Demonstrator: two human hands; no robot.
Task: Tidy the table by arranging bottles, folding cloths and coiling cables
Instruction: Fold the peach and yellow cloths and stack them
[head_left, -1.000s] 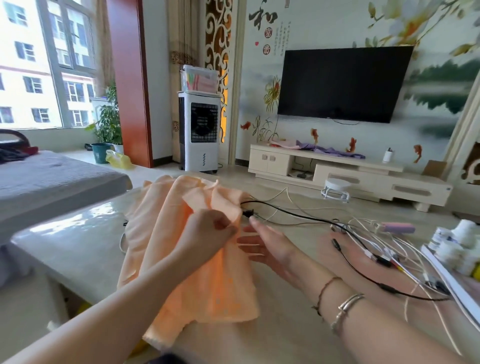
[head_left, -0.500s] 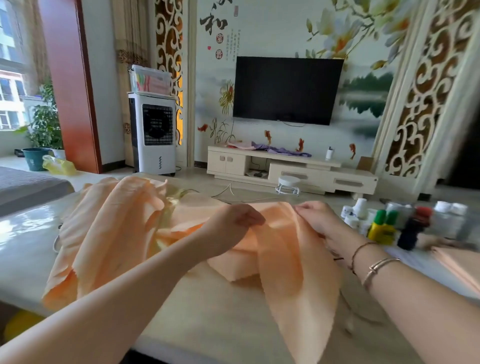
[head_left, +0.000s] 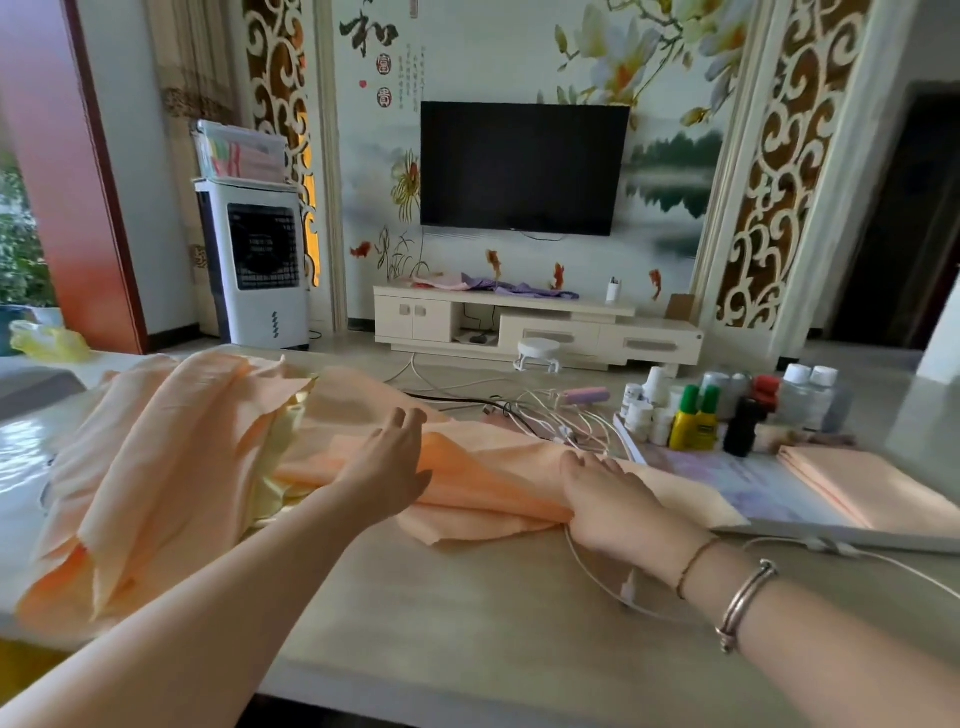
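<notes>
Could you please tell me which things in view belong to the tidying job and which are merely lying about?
Part of the job:
- crumpled peach cloth under both hands
- heaped peach cloths
- folded peach cloth
- tangled white and black cables
- cluster of small bottles
- left hand, right hand

Just lying about:
- black wall television
- white air cooler
- cream TV cabinet

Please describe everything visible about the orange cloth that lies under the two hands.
The orange cloth is a thin, soft-looking peach-orange fabric, laid across the table in a long, loosely folded band with wrinkles. The left hand rests flat on its middle and the right hand presses its right part, fingers straight. Its left end meets a rumpled pile of cloths of similar colour. White cables lie just behind it.
</notes>
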